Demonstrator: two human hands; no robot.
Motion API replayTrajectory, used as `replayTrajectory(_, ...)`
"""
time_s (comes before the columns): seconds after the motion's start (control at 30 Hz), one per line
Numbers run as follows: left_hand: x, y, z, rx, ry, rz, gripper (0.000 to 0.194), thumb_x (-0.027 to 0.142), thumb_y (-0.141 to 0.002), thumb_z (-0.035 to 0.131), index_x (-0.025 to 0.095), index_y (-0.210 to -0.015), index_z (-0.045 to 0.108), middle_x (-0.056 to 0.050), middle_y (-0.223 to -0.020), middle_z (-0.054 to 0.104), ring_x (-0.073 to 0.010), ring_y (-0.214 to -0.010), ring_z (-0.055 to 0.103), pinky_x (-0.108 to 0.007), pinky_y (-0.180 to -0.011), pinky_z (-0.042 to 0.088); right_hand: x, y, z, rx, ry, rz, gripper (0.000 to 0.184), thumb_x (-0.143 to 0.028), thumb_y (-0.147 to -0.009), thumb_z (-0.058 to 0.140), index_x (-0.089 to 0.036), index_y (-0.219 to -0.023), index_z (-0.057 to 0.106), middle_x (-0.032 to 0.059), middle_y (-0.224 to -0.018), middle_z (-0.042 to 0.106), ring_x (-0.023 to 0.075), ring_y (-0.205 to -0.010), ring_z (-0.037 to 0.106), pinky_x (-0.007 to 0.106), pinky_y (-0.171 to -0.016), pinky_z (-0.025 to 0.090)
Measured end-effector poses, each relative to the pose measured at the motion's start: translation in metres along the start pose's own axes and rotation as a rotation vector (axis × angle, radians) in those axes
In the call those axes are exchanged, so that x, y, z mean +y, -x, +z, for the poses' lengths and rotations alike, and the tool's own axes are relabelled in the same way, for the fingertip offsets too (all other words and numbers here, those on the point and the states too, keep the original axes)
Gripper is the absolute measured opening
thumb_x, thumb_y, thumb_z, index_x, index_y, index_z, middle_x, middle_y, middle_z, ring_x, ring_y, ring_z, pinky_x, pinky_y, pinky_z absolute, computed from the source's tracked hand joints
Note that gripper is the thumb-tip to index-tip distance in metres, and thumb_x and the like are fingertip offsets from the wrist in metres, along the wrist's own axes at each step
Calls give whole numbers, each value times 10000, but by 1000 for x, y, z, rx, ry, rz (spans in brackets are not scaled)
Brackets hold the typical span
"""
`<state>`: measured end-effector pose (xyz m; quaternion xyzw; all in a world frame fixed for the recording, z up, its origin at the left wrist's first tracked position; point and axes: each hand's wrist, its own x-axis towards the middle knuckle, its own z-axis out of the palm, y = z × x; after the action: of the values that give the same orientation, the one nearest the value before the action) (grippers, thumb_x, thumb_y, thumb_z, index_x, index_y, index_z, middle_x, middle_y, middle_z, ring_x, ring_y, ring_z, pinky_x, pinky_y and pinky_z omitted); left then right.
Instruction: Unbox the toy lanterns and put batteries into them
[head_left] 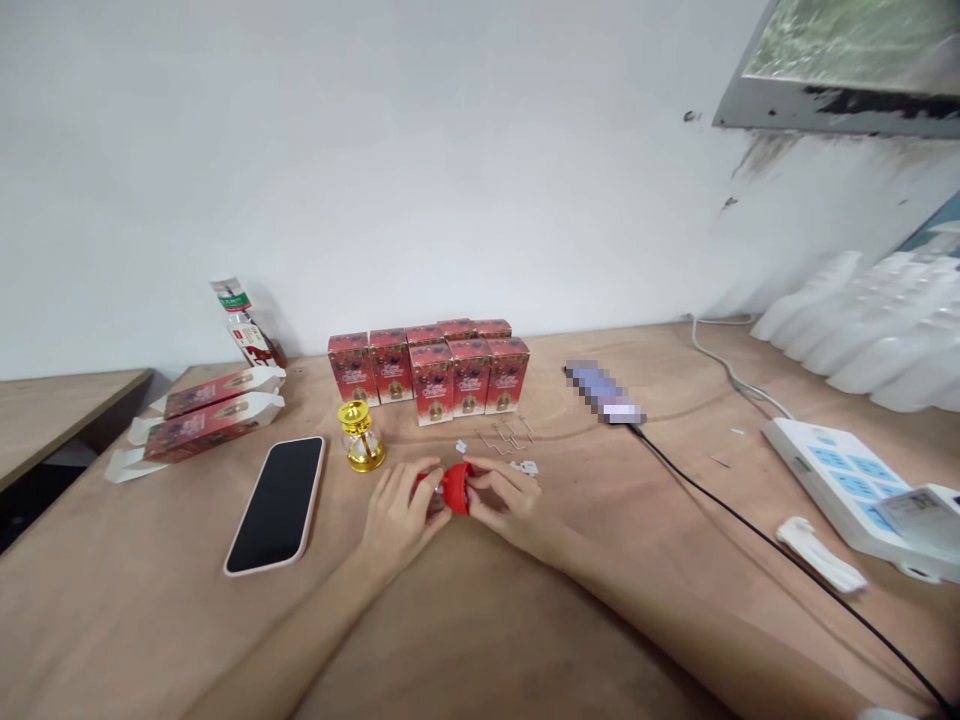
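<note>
A small red lantern [455, 489] lies between my two hands, with a round red end and a bit of clear body showing. My left hand [401, 510] is closed around its clear side, and the fingers cover much of it. On the other side, my right hand [510, 503] grips the rim of the red end between thumb and fingers. Standing upright left of my hands is a small gold lantern [361, 437] with a clear middle. Thin bent metal pieces [506, 436] and small white scraps [525, 467] lie just beyond my right hand.
Several closed red printed boxes [431, 385] stand near the wall. Two open-ended red boxes [214, 425] lie left, near a bottle [249, 335]. A pink-edged phone [277, 505] lies left; another phone [602, 392] with a black cable, a power strip [847, 490] and white bottle-like objects [870, 325] are right.
</note>
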<state>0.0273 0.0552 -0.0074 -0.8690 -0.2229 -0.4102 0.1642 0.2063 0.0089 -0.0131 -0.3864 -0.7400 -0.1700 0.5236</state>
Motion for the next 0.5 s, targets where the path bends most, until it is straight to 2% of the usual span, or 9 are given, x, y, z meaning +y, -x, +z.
replayTrajectory(0.3, 0, 0, 0, 22, -22, 1, 237, 171, -807, 541, 144, -1039, 500, -117, -928, 670, -218, -794, 631, -321, -680, 481, 1, 2, 1, 1, -39, 37, 61, -131, -827, 541, -182, -806, 566, 127, -884, 716, 165, -804, 698, 244, -710, 574)
replayTrajectory(0.5, -1, 1, 0, 31, -3, -16, 243, 192, -815, 546, 158, -1050, 494, -109, -927, 665, -213, -799, 635, -314, -671, 487, 2, 0, -2, -82, -149, 108, 44, -173, -855, 543, -181, -863, 586, 132, -980, 701, 171, -900, 684, 275, -776, 559)
